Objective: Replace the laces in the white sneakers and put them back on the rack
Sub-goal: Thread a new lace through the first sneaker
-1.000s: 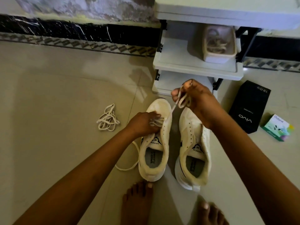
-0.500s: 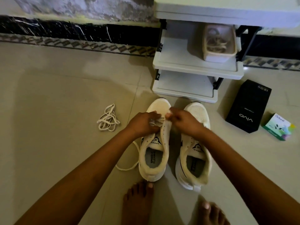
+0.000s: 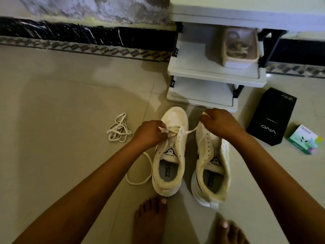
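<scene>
On the pale tiled floor, just in front of the low white plastic shoe rack [image 3: 216,76], two white sneakers stand side by side with their toes toward the rack. The left hand [image 3: 151,132] pinches a flat white shoelace [image 3: 189,132] at the front holes of the left sneaker [image 3: 175,117]. The right hand [image 3: 219,123] grips the other end of that shoelace and holds it pulled tight across to the right, over the toe of the right sneaker [image 3: 209,150].

I think the job is only just started. The shoelace goes through only the front holes of the left sneaker. The holes further back show no lace. The right sneaker shows no lace at all, though the right hand hides its toe.

A long loop of white lace [image 3: 139,180] lies on the floor just beside the left sneaker. It may be part of the same shoelace, but the left arm hides where it goes. A loose bundle of white lace [image 3: 118,128] lies on the floor near the left hand. A small pale tub [image 3: 240,64] with more laces sits on the rack's middle shelf.

What is left, I think: lace up the left sneaker, lace the right one, then put both on the rack.
</scene>
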Tool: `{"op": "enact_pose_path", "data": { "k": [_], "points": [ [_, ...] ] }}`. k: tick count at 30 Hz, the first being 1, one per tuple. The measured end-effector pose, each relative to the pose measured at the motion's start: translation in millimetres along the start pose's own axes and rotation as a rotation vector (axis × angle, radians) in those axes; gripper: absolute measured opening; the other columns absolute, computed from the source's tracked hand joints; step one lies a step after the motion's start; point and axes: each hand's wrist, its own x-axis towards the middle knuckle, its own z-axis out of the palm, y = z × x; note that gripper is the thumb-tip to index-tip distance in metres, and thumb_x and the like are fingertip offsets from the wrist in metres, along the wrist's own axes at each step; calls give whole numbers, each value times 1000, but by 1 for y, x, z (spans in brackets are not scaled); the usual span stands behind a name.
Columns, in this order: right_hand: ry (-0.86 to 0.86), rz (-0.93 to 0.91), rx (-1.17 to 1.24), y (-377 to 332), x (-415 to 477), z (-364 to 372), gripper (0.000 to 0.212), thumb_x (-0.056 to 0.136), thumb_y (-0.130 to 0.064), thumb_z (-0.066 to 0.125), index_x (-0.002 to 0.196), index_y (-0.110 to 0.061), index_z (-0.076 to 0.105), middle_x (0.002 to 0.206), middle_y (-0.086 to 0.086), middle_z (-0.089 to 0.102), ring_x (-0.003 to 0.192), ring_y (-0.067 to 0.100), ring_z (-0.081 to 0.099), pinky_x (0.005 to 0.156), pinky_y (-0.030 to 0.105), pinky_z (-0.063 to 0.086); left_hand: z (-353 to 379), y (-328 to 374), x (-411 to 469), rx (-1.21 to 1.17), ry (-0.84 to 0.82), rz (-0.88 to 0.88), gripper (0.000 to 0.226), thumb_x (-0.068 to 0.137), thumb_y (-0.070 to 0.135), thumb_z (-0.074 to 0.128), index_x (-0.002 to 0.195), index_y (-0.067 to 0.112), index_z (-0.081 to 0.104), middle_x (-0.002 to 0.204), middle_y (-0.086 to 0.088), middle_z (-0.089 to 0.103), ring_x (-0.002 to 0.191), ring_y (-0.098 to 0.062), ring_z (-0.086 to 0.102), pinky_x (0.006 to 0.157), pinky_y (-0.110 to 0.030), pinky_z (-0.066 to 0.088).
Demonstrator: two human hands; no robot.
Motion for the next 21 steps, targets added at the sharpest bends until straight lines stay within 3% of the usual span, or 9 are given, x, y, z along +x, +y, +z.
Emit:
{"op": "enact_pose_path", "data": {
  "k": [2,5,9,12,14,17,21],
  "points": [
    [-80,-25,-133,-1,-2,2,20,95,-21,49,112,-14,58,117,12,58,97,19,51,80,29,40,-3,4,-1,36,-39,-36,29,81,31,72,104,13,69,102,-8,68,89,-25,65,81,-33,53],
    [-137,-100,-139,-4,-3,12,55,90,-16,57,141,-21,37,141,10,43,127,26,41,98,34,39,-14,14,0,163,-102,-8,14,85,18,67,95,12,73,97,-6,70,92,-23,64,78,-30,50],
    [-218,-238,193,-17,-3,22,61,90,-12,57,145,-20,31,147,2,37,131,20,39,101,29,38,-41,39,-13,-275,-268,35,16,94,14,53,94,11,68,84,4,64,79,-7,56,71,-20,43],
    [-361,-227,358,-29,-1,18,45,92,-14,56,135,-21,44,129,-5,50,117,13,48,96,28,40,-59,44,-19,-392,-265,88,23,98,21,44,89,18,65,80,1,61,81,-12,56,84,-29,46],
    [-392,-257,342,-33,0,14,27,91,-18,57,118,-19,59,115,-3,61,108,14,56,97,33,44,-65,39,-17,-405,-249,89,24,98,23,44,88,17,66,69,4,56,72,-11,53,82,-29,48],
    [-277,-234,548,-35,-3,4,14,90,-24,59,86,-15,70,81,0,69,85,14,64,84,30,48,-64,22,-13,-390,-252,35,20,95,24,51,88,16,68,62,6,51,64,-9,49,74,-25,50],
    [-3,-21,987,-28,-3,-11,33,88,-34,59,63,-13,58,50,-3,56,56,11,59,77,28,50,-59,-7,-10,-374,-205,-76,16,92,22,56,87,15,69,70,-2,51,66,-12,49,63,-16,49]
  ]
}}
